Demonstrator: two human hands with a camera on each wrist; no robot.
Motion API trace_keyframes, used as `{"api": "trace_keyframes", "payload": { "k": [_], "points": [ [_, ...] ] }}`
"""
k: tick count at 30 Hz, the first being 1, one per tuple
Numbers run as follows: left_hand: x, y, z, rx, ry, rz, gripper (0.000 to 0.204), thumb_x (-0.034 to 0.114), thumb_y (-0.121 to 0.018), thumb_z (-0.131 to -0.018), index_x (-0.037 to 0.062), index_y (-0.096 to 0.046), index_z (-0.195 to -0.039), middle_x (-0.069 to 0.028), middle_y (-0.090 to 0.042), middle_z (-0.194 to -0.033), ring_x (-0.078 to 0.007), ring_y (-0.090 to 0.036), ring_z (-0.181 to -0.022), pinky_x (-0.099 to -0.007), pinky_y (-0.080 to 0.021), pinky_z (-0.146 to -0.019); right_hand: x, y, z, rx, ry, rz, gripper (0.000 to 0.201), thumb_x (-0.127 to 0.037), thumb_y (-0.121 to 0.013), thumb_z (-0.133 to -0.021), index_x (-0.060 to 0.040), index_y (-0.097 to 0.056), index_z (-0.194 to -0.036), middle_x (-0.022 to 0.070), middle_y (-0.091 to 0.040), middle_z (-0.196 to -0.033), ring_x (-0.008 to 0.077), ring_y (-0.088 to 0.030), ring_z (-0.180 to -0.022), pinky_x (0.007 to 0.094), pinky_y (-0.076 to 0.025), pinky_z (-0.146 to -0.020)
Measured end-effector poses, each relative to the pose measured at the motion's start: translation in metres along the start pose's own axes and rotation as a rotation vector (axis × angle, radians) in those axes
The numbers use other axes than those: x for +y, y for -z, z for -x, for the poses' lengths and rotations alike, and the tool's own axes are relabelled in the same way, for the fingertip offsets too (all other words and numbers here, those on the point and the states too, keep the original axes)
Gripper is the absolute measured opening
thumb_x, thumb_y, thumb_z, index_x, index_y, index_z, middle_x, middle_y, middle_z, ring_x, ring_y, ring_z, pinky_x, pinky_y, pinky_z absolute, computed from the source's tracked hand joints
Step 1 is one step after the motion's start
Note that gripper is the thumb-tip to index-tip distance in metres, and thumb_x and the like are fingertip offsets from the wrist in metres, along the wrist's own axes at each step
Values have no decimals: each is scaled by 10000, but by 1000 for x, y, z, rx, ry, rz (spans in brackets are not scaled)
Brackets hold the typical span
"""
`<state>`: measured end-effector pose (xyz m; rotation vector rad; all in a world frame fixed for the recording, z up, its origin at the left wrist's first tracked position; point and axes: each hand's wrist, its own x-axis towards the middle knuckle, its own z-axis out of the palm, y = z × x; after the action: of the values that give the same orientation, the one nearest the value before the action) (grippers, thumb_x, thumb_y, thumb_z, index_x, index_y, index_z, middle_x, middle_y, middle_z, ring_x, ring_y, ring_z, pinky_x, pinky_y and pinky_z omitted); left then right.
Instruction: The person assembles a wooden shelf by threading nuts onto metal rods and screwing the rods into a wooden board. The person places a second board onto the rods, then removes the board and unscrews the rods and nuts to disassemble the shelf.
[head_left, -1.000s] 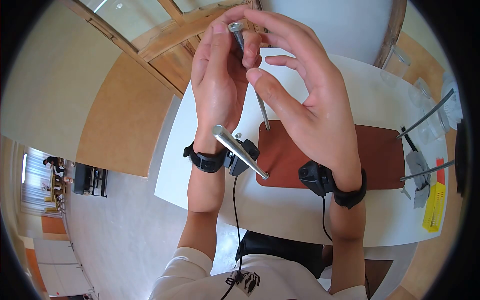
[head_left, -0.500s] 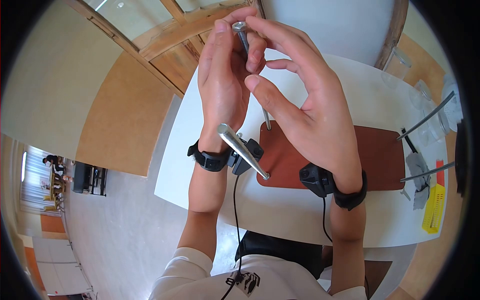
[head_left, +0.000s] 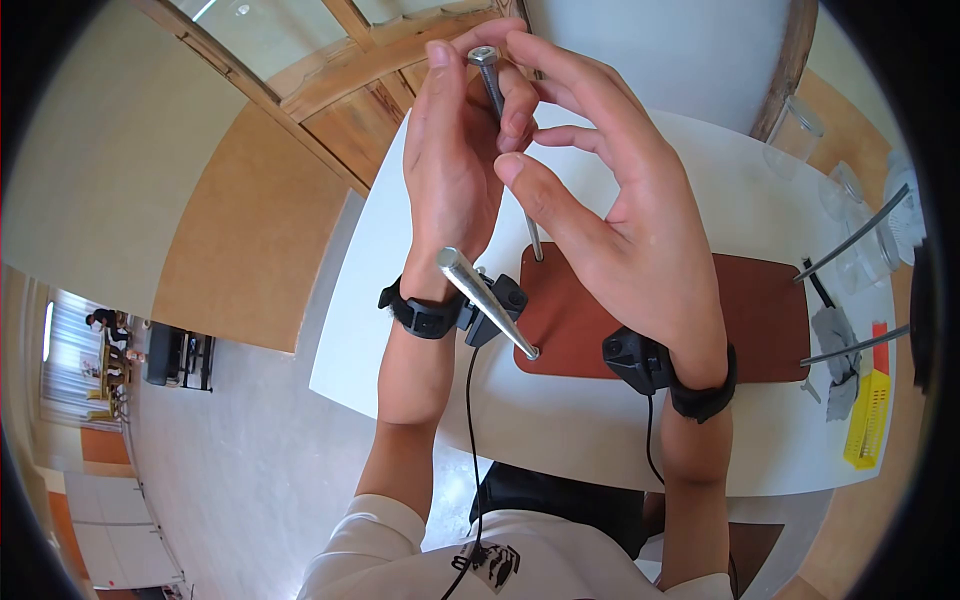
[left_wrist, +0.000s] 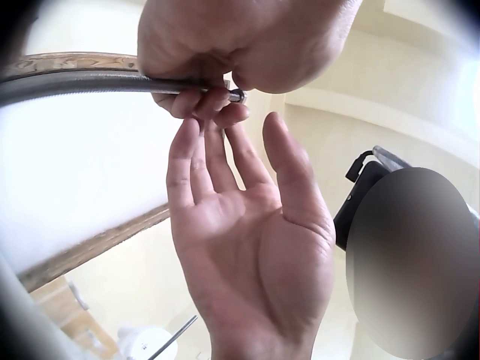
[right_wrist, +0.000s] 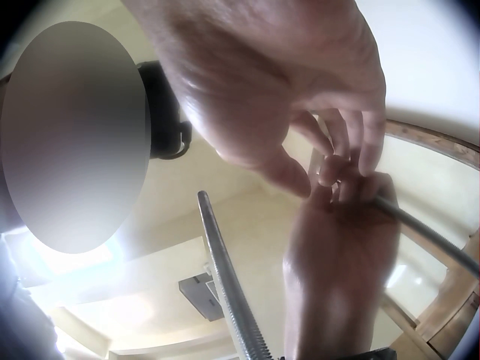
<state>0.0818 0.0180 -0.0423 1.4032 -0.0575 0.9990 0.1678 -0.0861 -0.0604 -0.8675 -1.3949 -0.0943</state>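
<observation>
High in the head view, my left hand (head_left: 450, 160) has its fingers curled round the upper end of a threaded metal rod (head_left: 491, 85), tipped by a hex-shaped metal piece (head_left: 483, 54). The same rod (left_wrist: 97, 86) runs in from the left in the left wrist view. Facing it, my right hand (head_left: 635, 200) has its fingers spread in a loose arch, palm toward the left. Its fingertips meet the left fingers, seen in the right wrist view. Below, a reddish-brown board (head_left: 590, 310) lies on the white table, with rods rising from its corners.
Another metal rod (head_left: 480, 300) stands in front of the left wrist, its end toward the head camera. Two more rods rise at the board's right side. Clear jars (head_left: 795, 130), a grey cloth (head_left: 838, 335) and a yellow basket (head_left: 868, 420) are at the right of the white table (head_left: 450, 430).
My left hand and the rod's hex-shaped tip have shifted slightly right in the head view. The right hand has barely moved and keeps its arched shape.
</observation>
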Motion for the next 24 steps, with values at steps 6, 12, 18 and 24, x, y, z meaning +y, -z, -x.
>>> {"api": "trace_keyframes", "payload": {
  "k": [6,12,18,24],
  "points": [
    [3,0,1,-7,30,-10,540,429,-335,-1138,-9,-575,-1341,23,-451,-713,-84,-422,-677,-252,-390,-658,-39,-12,-10,25,-118,74,583,-66,-722,-932,-51,-524,-1480,102,-589,-1394,229,-587,-1258,394,-494,-1050],
    [0,2,-1,-24,25,-25,561,461,-342,-1131,-5,-574,-1339,27,-433,-699,-86,-410,-665,-255,-373,-641,-37,4,-10,-39,-266,-27,590,-72,-727,-930,-53,-522,-1483,95,-592,-1397,239,-587,-1270,401,-494,-1055],
    [0,-1,-1,-11,1,-14,559,457,-328,-1134,-5,-567,-1339,26,-426,-693,-83,-374,-649,-256,-340,-623,-40,-9,-10,-8,-141,95,595,-82,-733,-929,-55,-522,-1484,92,-593,-1398,234,-586,-1273,401,-495,-1049],
    [-3,1,-2,-2,-15,-9,584,486,-328,-1130,-6,-562,-1342,26,-423,-678,-78,-362,-638,-246,-325,-599,-21,0,-2,-24,-165,91,600,-92,-734,-930,-57,-518,-1489,95,-590,-1408,237,-582,-1285,408,-493,-1049]
  ]
}}
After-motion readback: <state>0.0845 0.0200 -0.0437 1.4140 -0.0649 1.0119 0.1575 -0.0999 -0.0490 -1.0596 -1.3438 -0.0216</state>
